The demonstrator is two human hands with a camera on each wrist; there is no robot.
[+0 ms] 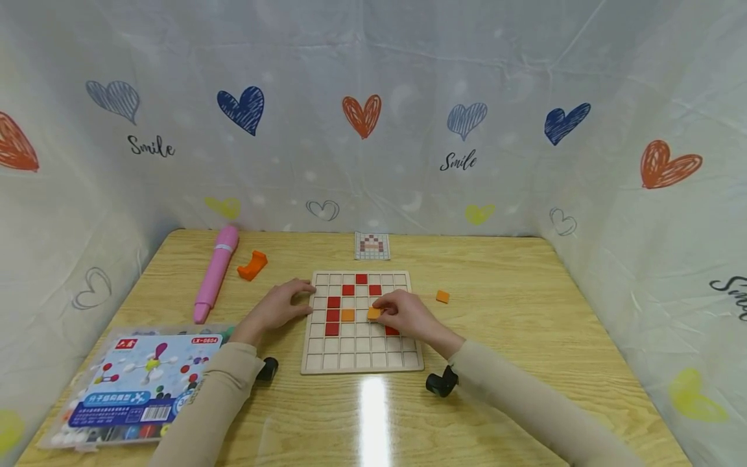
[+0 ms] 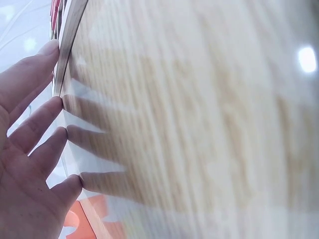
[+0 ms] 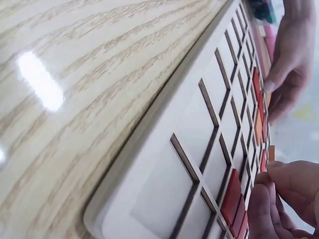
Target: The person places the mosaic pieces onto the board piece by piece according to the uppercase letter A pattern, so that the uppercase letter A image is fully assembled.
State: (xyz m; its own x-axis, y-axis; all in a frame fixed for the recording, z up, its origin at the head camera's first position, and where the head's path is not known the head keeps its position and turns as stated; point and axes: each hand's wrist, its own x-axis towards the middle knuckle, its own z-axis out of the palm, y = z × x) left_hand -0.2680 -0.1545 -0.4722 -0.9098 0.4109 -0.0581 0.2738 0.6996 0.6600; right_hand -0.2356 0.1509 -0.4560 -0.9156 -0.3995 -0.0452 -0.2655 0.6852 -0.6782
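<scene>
A square wooden grid board (image 1: 362,362) lies on the table, with several red tiles (image 1: 332,316) and one orange tile (image 1: 347,315) set in its cells. My right hand (image 1: 408,314) pinches another orange tile (image 1: 373,314) between thumb and fingers over the middle of the board; the right wrist view shows its edge standing out past the fingertips. At the board's left edge my left hand (image 1: 284,303) rests with fingers spread, the thumb touching the rim. In the left wrist view its fingers (image 2: 47,149) are fairly straight, and it holds nothing.
One loose orange tile (image 1: 443,296) lies right of the board. Behind the board is a small pattern card (image 1: 371,246). To the left are a pink pen-shaped tool (image 1: 216,274), an orange curved block (image 1: 253,266) and a plastic box of molecule-model parts (image 1: 142,383).
</scene>
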